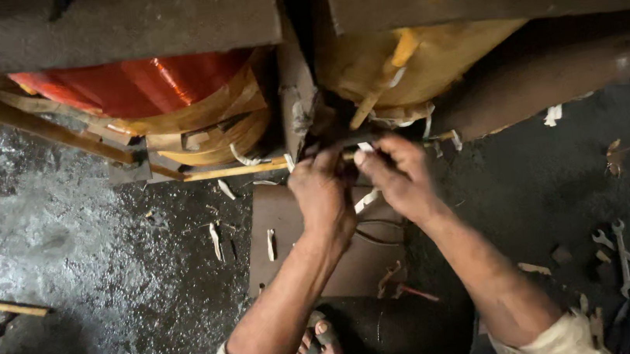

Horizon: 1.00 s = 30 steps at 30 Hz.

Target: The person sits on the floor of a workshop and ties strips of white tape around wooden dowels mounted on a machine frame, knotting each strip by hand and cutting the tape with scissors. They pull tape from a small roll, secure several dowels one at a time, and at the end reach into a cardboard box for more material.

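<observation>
My left hand (322,192) and my right hand (401,176) meet low down between two big coils, fingers closed around something small and pale near a thin wooden strip (236,170). What they grip is hidden by the fingers. The left coil (142,86) is wound with shiny red-orange copper wire and banded with tan paper. The right coil (427,60) is wrapped in yellowish paper. A dark vertical divider (297,101) stands between the coils, just above my hands.
Dark beams (104,23) cross the top. A brown board (277,228) lies on the grimy floor under my hands. Open-end wrenches (624,258) lie at lower right. Wood slivers litter the floor, a stick (9,308) at left. My sandalled foot (318,344) shows below.
</observation>
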{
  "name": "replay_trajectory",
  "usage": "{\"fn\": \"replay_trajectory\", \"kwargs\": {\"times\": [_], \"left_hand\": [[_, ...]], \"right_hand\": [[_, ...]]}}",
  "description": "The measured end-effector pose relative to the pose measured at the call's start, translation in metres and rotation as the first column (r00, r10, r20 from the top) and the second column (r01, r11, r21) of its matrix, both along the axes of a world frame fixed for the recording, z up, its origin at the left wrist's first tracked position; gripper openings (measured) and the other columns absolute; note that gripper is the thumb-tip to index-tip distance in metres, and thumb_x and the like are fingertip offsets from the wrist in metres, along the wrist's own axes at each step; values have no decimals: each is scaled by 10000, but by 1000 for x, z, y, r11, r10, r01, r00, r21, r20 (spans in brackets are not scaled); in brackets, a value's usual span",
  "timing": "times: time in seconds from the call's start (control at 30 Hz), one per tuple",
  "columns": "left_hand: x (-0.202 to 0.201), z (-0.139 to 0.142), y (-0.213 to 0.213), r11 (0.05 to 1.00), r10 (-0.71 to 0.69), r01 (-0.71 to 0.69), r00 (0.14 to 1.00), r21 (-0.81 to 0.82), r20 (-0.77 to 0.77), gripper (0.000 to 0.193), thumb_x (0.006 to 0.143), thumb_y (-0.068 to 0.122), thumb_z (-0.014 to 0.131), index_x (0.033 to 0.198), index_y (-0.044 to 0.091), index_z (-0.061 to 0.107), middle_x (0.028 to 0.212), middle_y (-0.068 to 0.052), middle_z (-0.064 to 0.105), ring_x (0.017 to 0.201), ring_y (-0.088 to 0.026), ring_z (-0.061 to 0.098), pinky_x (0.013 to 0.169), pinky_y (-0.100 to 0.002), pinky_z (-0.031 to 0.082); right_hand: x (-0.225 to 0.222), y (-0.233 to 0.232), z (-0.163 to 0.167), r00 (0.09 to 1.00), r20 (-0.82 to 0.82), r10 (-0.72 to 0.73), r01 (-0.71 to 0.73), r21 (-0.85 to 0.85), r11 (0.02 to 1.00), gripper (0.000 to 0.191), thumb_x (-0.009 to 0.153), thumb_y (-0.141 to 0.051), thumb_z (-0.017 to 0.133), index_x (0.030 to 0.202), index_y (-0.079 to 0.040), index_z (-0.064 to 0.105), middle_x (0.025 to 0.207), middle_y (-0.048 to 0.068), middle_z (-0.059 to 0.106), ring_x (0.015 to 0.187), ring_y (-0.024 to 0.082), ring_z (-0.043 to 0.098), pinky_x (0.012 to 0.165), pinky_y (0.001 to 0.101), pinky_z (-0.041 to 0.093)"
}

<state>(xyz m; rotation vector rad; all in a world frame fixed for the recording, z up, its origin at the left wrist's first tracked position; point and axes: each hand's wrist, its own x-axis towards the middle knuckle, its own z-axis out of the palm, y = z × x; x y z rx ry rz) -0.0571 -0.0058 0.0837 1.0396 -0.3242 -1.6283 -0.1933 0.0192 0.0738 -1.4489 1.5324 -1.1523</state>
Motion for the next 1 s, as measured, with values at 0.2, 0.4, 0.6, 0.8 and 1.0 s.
{"fn": "replay_trajectory", "kwargs": {"times": [0.2, 0.4, 0.6, 0.8, 1.0], "left_hand": [[38, 29, 60, 946, -43, 100, 982, -307, 186, 203, 984, 215, 705, 940, 17, 712, 721, 9, 627, 609, -80, 546, 533, -239, 441], [51, 52, 54, 788, -1, 366, 805, -496, 593, 133, 997, 157, 731, 1038, 36, 771, 876, -19, 730, 762, -71, 638, 658, -214, 523], [45, 67, 25, 632, 222, 438, 688, -640, 691, 306, 1081, 113, 694, 1345, -35, 648, 1143, -129, 732, 1029, -169, 690, 909, -302, 575], [33, 67, 14, 567, 546, 570, 281, -595, 789, 345, 1032, 74, 693, 1340, -50, 597, 941, -208, 741, 757, -260, 763, 644, -361, 613], [32, 65, 9, 621, 581, 596, 87, -510, 809, 437, 957, 97, 735, 1338, -56, 585, 694, -193, 679, 557, -320, 690, 524, -417, 541]], "right_hand": [[23, 52, 55, 941, -306, -143, -11, -453, 892, 637, 862, 52, 671, 1450, 31, 425, 1299, 239, 611, 1198, 352, 636, 1054, 388, 543], [40, 47, 54, 977, -214, 10, -148, -640, 754, 613, 988, 37, 668, 1515, -26, 359, 1272, 148, 678, 1157, 287, 715, 1028, 379, 591], [41, 32, 40, 938, 254, -237, 332, -449, 830, 197, 1007, 18, 694, 1202, -11, 688, 1133, 79, 749, 975, 130, 742, 845, 287, 653], [35, 11, 33, 827, 378, -416, 528, -266, 806, 106, 994, -16, 703, 1096, -28, 680, 1021, 29, 696, 903, 62, 617, 808, 214, 535], [37, 6, 35, 843, 350, -408, 521, -342, 782, 88, 1012, -6, 682, 1095, -23, 660, 1025, 21, 701, 939, 60, 626, 865, 223, 544]]}}
